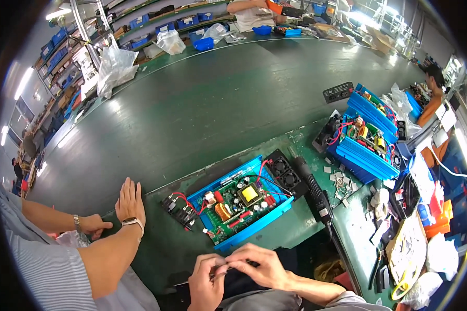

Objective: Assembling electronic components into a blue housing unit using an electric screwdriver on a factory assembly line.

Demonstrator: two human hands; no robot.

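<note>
My left hand (208, 280) and right hand (259, 265) meet at the fingertips; whether they grip anything I cannot tell; the case (259, 223) lies just far of them; probably stiff, its board (233, 207) fragile; best held by the walls (280, 212).

On our workbench (166, 251), the casing (257, 227) held a circuit board (222, 228); we had an end panel (179, 212) left of it, a fan panel (284, 172) right, a corded tool (313, 187) farther right, stacked units (363, 157) behind right.
</note>
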